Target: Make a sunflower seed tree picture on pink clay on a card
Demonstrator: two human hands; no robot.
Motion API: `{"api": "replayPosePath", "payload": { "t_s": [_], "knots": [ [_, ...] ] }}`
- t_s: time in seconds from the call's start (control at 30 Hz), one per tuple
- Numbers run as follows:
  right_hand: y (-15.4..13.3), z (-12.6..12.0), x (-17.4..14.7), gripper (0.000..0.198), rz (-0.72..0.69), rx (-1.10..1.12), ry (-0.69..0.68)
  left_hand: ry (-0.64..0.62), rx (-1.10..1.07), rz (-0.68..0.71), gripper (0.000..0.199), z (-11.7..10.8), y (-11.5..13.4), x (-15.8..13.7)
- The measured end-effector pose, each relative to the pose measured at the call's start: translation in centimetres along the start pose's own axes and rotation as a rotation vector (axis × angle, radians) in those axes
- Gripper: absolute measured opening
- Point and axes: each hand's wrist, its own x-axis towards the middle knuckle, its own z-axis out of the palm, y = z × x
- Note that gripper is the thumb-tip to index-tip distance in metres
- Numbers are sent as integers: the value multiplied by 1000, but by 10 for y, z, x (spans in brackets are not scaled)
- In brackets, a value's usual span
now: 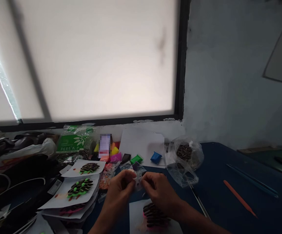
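Note:
Between my two hands is a small clear plastic bag (pixel 138 182) with a few tiny dark specks in it. My left hand (pixel 121 188) pinches its left side with thumb and forefinger. On the other side, my right hand (pixel 157 188) is closed in a pinch at the bag's edge. Below my right hand lies a white card (pixel 135 216) bearing a pink clay shape (pixel 153 224) covered with rows of striped sunflower seeds, partly hidden by the hand. Just beyond my fingers sit a green packet (pixel 136 159), a blue packet (pixel 156 157) and a dark packet (pixel 126 158).
Finished-looking seed-and-clay cards (pixel 82 188) are stacked at left, beside black bags and cables. A clear bag of sunflower seeds (pixel 184 152) stands right of centre. An orange tool (pixel 239 198) and a blue stick (pixel 253 180) lie on the blue tabletop (pixel 219 169).

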Motion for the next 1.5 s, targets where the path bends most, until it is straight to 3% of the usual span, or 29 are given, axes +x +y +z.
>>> {"api": "replayPosePath", "payload": {
  "t_s": [0.13, 0.3, 0.53, 0.77, 0.9, 1.03, 1.13, 1.3, 1.5],
  "knots": [
    [2, 5, 0, 21, -4, -45, 51, 119, 170, 56, 19, 7, 7, -6],
    [1, 10, -4, 20, -36, -59, 39, 131, 337, 137, 8, 21, 18, -14],
    [8, 10, 3, 24, -2, -126, 132, 170, 394, 165, 7, 19, 13, -15],
    [19, 6, 2, 17, -24, 59, 111, 91, 140, 129, 18, 18, 20, -18],
    [20, 5, 0, 14, -35, 189, 70, 160, -80, -47, 45, 5, 10, -4],
    [13, 7, 0, 21, -54, 234, 31, 27, -314, -262, 75, 3, -13, 6],
    [12, 7, 0, 22, -71, 188, 69, -57, -441, -338, 71, 3, -23, 6],
    [22, 5, 2, 24, -77, 67, 183, -91, -533, -375, 51, -3, -21, 7],
    [25, 0, 5, 21, -136, 7, 185, -108, -568, -375, 59, 5, -11, 18]
  ]
}}
